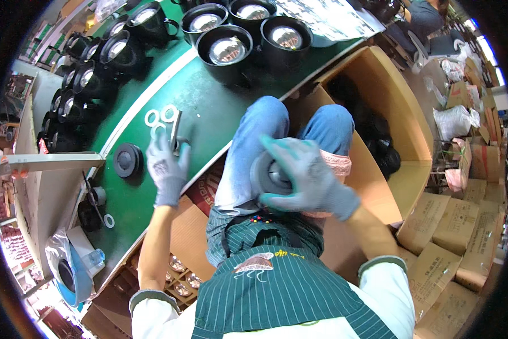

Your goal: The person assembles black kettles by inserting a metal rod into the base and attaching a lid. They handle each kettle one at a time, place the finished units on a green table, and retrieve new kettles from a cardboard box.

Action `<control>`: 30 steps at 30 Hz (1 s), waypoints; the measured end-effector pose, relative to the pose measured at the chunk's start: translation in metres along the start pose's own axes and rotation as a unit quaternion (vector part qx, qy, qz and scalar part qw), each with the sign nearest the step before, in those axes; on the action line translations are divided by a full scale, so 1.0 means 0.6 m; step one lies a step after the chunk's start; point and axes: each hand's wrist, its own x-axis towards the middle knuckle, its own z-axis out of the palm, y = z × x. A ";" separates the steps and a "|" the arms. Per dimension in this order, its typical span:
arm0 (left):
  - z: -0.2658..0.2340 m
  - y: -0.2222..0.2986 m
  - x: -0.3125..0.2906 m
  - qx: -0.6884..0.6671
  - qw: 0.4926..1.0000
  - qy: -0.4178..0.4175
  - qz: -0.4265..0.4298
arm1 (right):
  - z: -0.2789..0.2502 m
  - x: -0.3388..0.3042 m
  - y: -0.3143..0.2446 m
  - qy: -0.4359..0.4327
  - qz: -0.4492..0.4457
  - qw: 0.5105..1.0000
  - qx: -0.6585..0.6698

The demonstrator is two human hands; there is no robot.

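My left hand (167,166), in a grey glove with green fingertips, reaches over the green table with its fingers apart. Its fingertips are at several white rings (168,113) and a flat metal tool (175,131); whether they touch is hard to tell. Left of that hand lies a round black lid (128,160). Above my lap, my right hand (302,175), gloved the same way, grips a dark round piece that looks like a mug (263,176). Its thumb and fingers spread around the rim, and the palm hides its right side. Motion blurs both.
Black mugs with shiny metal insides (227,51) stand along the far side of the green table (208,107). An open carton (412,130) with black bagged contents sits to my right, near stacked cartons (429,277). A divided box with shiny pieces (181,289) is at lower left.
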 end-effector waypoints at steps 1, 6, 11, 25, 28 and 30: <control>0.016 -0.027 -0.009 0.004 0.997 -0.056 -0.059 | 0.037 -0.004 -0.005 0.003 0.042 0.999 0.008; 0.010 -0.035 0.019 -0.227 0.957 -0.130 -0.128 | 0.116 -0.039 0.049 0.219 0.230 0.819 0.477; -0.173 0.147 0.113 -0.534 0.760 -0.371 -0.012 | 0.104 -0.032 0.051 0.326 0.243 0.642 0.650; -0.244 0.419 -0.009 0.108 0.939 -0.285 0.160 | 0.120 0.034 0.168 0.052 0.297 0.554 0.776; -0.239 0.363 0.003 -0.098 0.939 -0.285 0.164 | 0.098 -0.005 0.157 0.052 0.242 0.564 0.788; -0.228 0.318 0.017 -0.202 0.916 -0.275 0.210 | 0.109 -0.040 0.147 0.112 0.212 0.587 0.774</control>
